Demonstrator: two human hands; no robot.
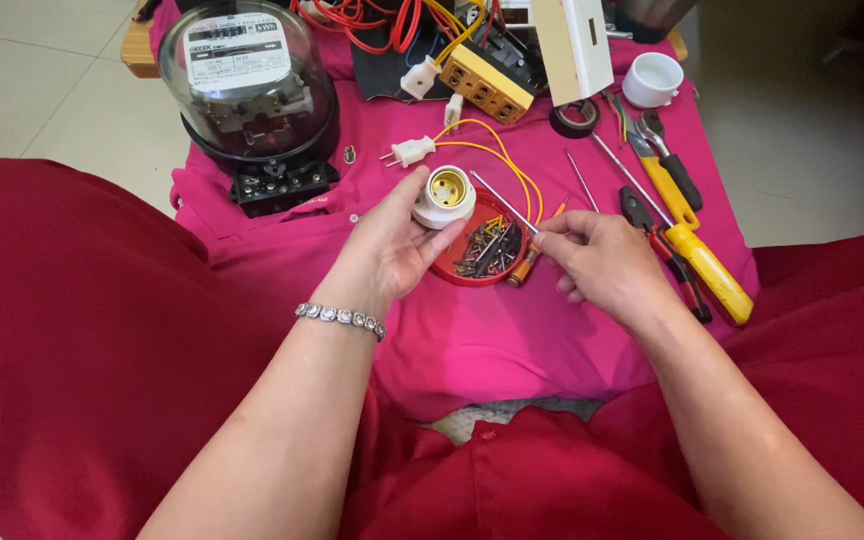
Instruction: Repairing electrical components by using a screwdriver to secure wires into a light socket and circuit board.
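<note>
My left hand [399,243] holds a white lamp socket [444,197] with a brass inside, its opening turned up. My right hand [602,262] pinches a thin screwdriver [504,202] whose metal shaft points up and left towards the socket. Just below the two hands lies a red round lid [482,255] filled with several small screws. An orange-handled small screwdriver [525,264] rests at the lid's right edge, next to my right fingers. A yellow wire [497,150] with a white plug [412,151] runs behind the socket.
A pink cloth [472,340] covers the low table. On it stand an electricity meter with a clear dome [249,85] at the back left, a yellow terminal block [486,83], a tape roll [574,119], a white cup [652,79], pliers [667,245] and yellow-handled screwdrivers [712,270] at the right.
</note>
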